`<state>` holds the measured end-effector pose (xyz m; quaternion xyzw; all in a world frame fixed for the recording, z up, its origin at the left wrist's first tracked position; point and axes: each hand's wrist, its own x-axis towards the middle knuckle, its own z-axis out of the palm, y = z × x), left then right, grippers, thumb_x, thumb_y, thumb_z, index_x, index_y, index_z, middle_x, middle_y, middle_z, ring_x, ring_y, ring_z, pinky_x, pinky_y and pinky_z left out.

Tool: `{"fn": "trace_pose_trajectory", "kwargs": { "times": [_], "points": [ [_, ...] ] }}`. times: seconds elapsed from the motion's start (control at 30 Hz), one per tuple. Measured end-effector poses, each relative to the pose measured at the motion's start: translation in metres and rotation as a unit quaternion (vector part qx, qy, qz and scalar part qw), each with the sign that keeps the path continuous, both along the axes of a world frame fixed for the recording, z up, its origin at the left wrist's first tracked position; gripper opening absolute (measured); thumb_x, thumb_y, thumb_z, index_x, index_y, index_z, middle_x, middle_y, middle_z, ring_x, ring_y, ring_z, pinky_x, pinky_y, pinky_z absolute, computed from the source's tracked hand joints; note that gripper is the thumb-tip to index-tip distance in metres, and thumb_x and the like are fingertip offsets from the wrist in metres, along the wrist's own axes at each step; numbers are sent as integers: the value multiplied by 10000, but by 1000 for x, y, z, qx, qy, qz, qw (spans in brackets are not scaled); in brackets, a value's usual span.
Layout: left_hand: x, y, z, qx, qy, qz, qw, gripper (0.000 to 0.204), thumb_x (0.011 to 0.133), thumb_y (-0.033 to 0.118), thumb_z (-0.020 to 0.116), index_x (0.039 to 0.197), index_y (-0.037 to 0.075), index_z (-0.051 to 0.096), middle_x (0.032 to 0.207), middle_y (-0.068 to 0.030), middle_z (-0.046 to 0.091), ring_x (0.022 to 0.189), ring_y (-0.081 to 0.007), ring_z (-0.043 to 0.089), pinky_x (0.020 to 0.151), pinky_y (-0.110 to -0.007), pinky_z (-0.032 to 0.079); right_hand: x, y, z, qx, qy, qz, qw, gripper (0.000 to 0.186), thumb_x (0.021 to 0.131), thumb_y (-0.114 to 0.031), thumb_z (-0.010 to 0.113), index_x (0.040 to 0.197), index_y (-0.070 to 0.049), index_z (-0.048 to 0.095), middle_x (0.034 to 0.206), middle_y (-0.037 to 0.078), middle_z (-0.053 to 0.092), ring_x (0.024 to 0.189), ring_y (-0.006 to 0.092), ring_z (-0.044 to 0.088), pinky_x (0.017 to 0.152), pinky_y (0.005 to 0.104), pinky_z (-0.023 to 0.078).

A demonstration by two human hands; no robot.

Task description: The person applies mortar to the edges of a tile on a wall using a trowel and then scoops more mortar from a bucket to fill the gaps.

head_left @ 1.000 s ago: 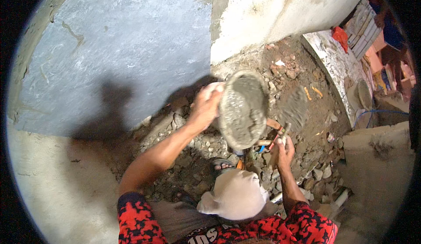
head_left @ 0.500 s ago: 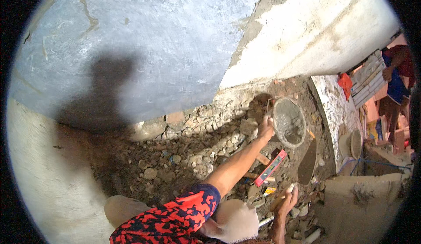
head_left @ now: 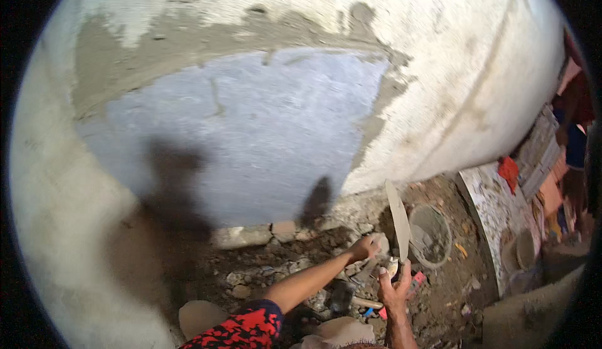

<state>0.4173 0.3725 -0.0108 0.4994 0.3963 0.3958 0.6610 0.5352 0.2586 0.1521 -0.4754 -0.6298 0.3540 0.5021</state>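
Note:
My right hand (head_left: 395, 289) grips a trowel (head_left: 399, 217), its flat blade raised upward. My left hand (head_left: 365, 247) is closed low among the rubble beside a pale stone (head_left: 381, 242); what it holds, if anything, I cannot make out. Just right of the blade a bucket (head_left: 446, 236) of wet grey mortar stands on the dirt. A red spirit level (head_left: 415, 280) lies partly behind my right hand, and a wooden handle (head_left: 367, 302) lies on the rubble below my hands.
A plastered wall (head_left: 464, 54) with a blue-grey patch (head_left: 251, 129) rises in front, curving down on both sides. At the right are a pale slab (head_left: 486, 205), an orange-red bag (head_left: 508, 170), another container (head_left: 525, 248), a low concrete block (head_left: 520, 314) and a person (head_left: 574, 117).
The bucket has gone from my left hand to the ground, and that hand has drawn back. The trowel in my right hand now points up. The view has tilted up toward the wall.

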Motion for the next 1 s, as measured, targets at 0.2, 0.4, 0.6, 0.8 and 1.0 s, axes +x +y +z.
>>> {"fn": "trace_pose_trajectory", "kwargs": {
  "times": [0.2,0.4,0.6,0.8,1.0],
  "points": [
    [-192,-86,44,131,508,-293,799,432,987,354,433,734,28,559,639,-114,563,575,-268,498,598,-457,374,-78,16,28,75,-71,164,981,277,837,-134,634,1054,24,565,926,155,603,822,244,586,735,350,462],
    [-335,-188,323,-14,253,-203,946,437,983,391,457,1171,21,592,1033,-107,678,875,-189,657,765,-306,527,-161,38,75,182,-73,255,947,273,824,-118,619,1047,35,586,931,195,619,816,326,616,734,378,476],
    [-437,-243,536,601,158,449,642,458,988,365,431,1149,-45,556,1060,-203,646,943,-276,650,818,-341,510,-250,33,118,242,-164,368,882,261,852,-170,622,1024,24,588,876,184,607,773,312,620,652,391,495],
    [-557,-222,704,604,489,588,225,493,971,363,447,1339,35,452,1318,-188,509,1239,-340,454,1060,-448,301,-321,15,104,265,-254,459,809,329,899,-251,593,1130,-17,566,905,189,584,776,370,612,639,451,505],
    [-565,-204,709,605,523,594,87,495,955,369,448,1329,44,452,1299,-221,495,1226,-382,438,1038,-481,303,-355,10,95,272,-273,460,800,317,875,-243,635,1129,-60,587,899,187,582,774,371,613,633,456,511]
  ]
}}
